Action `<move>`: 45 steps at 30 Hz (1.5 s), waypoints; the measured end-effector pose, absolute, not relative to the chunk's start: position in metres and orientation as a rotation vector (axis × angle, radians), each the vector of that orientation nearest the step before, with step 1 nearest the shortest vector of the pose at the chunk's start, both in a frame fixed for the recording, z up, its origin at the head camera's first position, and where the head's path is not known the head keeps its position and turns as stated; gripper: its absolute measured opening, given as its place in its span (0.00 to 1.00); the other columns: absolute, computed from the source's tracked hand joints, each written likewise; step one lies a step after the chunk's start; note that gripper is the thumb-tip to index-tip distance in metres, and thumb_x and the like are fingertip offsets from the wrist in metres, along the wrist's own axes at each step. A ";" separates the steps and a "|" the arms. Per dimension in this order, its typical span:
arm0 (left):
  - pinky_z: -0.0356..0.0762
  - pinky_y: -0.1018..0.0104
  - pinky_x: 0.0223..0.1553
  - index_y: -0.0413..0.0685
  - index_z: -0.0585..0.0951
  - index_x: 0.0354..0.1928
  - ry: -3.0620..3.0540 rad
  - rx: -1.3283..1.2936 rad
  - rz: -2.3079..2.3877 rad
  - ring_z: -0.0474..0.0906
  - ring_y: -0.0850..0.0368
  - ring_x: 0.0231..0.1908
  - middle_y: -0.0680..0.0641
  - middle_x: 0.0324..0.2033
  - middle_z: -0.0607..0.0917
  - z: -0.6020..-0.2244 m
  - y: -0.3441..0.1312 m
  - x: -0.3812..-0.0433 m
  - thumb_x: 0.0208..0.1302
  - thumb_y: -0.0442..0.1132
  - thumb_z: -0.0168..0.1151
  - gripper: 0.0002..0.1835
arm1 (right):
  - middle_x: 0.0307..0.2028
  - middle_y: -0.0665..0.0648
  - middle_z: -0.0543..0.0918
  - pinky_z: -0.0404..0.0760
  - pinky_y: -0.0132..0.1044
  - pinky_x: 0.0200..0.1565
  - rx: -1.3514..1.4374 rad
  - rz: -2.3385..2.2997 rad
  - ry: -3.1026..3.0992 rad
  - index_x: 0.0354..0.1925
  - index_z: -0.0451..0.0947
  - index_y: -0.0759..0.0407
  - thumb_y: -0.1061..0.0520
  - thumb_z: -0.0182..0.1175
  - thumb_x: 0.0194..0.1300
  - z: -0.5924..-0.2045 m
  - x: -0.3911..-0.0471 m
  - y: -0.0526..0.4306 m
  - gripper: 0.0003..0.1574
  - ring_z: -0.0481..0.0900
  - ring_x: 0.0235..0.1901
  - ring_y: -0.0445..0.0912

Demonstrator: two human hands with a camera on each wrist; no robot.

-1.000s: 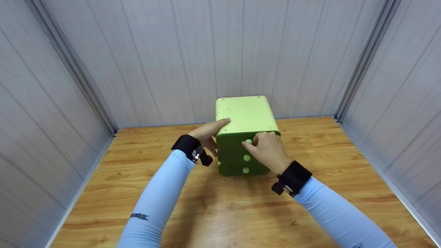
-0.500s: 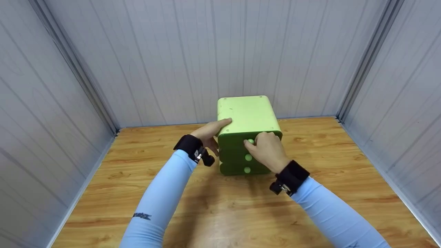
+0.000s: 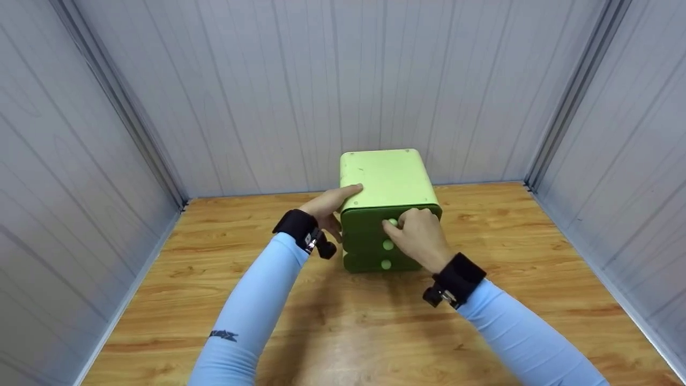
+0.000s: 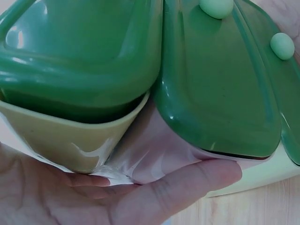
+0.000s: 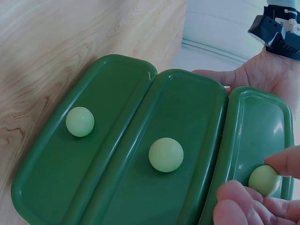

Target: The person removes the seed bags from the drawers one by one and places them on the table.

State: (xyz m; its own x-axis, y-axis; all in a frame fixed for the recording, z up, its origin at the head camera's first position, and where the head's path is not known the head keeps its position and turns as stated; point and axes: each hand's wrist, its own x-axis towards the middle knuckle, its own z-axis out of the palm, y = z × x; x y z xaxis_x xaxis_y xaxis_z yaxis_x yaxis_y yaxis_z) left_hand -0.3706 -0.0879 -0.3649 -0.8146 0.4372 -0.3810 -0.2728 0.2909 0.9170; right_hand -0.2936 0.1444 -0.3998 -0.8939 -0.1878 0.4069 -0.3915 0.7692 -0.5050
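A small light-green drawer cabinet (image 3: 387, 174) stands on the floor with three dark green drawer fronts, each with a round pale knob. My right hand (image 3: 422, 236) pinches the top drawer's knob (image 5: 264, 181) between thumb and fingers. In the left wrist view the top drawer front (image 4: 84, 65) stands slightly out from the cabinet's rim, with a narrow dark gap. My left hand (image 3: 326, 208) rests against the cabinet's left side, thumb on the top and fingers fairly straight along the side. The middle knob (image 5: 166, 154) and bottom knob (image 5: 80, 122) are untouched.
Wood-look flooring (image 3: 343, 327) surrounds the cabinet. A pale panelled wall (image 3: 257, 96) rises close behind it, and similar walls stand at left and right. Both wrists wear black straps with small cameras.
The top drawer has come slightly forward, my right hand moving a little with its knob. My left hand keeps its place on the cabinet. The whole head view has shifted slightly.
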 end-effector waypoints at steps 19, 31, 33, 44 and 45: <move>0.82 0.27 0.61 0.47 0.73 0.74 2.038 0.161 1.538 0.80 0.17 0.61 0.32 0.69 0.72 -0.364 -0.087 -0.369 0.78 0.72 0.51 0.41 | 0.08 0.39 0.54 0.54 0.29 0.19 0.562 0.838 -2.566 0.08 0.58 0.47 0.52 0.67 0.77 -0.405 -0.262 0.153 0.43 0.55 0.09 0.35; 0.84 0.30 0.59 0.47 0.75 0.72 2.074 0.150 1.524 0.84 0.23 0.57 0.33 0.67 0.75 -0.363 -0.088 -0.367 0.77 0.73 0.52 0.40 | 0.09 0.39 0.57 0.57 0.28 0.20 0.577 0.828 -2.559 0.08 0.63 0.48 0.52 0.70 0.74 -0.405 -0.237 0.156 0.40 0.57 0.11 0.32; 0.85 0.31 0.57 0.48 0.75 0.71 2.080 0.152 1.521 0.86 0.25 0.55 0.34 0.66 0.75 -0.363 -0.088 -0.367 0.77 0.73 0.52 0.40 | 0.09 0.38 0.57 0.57 0.28 0.20 0.577 0.835 -2.555 0.09 0.63 0.48 0.52 0.71 0.74 -0.406 -0.233 0.156 0.40 0.57 0.11 0.32; 0.85 0.31 0.57 0.46 0.74 0.71 2.080 0.153 1.515 0.84 0.24 0.57 0.34 0.66 0.76 -0.365 -0.088 -0.369 0.77 0.73 0.52 0.40 | 0.10 0.38 0.57 0.58 0.27 0.21 0.594 0.863 -2.580 0.09 0.62 0.47 0.52 0.71 0.74 -0.410 -0.212 0.157 0.40 0.56 0.12 0.30; 0.86 0.32 0.55 0.46 0.75 0.70 2.082 0.156 1.513 0.85 0.24 0.56 0.34 0.65 0.76 -0.365 -0.088 -0.369 0.77 0.73 0.52 0.40 | 0.10 0.37 0.57 0.58 0.27 0.21 0.594 0.869 -2.584 0.09 0.61 0.47 0.52 0.71 0.74 -0.411 -0.210 0.157 0.40 0.56 0.12 0.30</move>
